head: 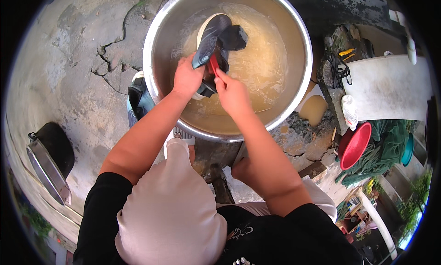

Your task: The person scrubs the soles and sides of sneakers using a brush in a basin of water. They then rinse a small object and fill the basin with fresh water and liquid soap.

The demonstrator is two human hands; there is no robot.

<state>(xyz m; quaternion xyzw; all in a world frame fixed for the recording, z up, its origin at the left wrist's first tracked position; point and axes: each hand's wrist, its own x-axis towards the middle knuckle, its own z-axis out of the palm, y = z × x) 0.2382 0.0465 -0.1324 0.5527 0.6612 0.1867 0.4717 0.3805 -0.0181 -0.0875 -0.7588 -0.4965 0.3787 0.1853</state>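
A large stainless steel basin (303, 51) holds murky, yellowish water (262, 72). Over that water, my left hand (187, 75) grips a dark blue-grey shoe (218, 25) with a pale sole, its tongue flap sticking out to the right. My right hand (234, 94) has its fingers closed around a red handle (214, 64), which looks like a brush; its far end is hidden at the shoe's opening. Outside the basin's left wall, partly behind my left forearm, a similar blue shoe (146, 103) stands on the concrete.
Cracked concrete (86, 85) spreads to the left, where a blackened metal pot (57, 147) lies on its side. At right are a white bottle (349, 110), a red plastic basin (358, 144), green netting (361, 170) and a pale slab (386, 85).
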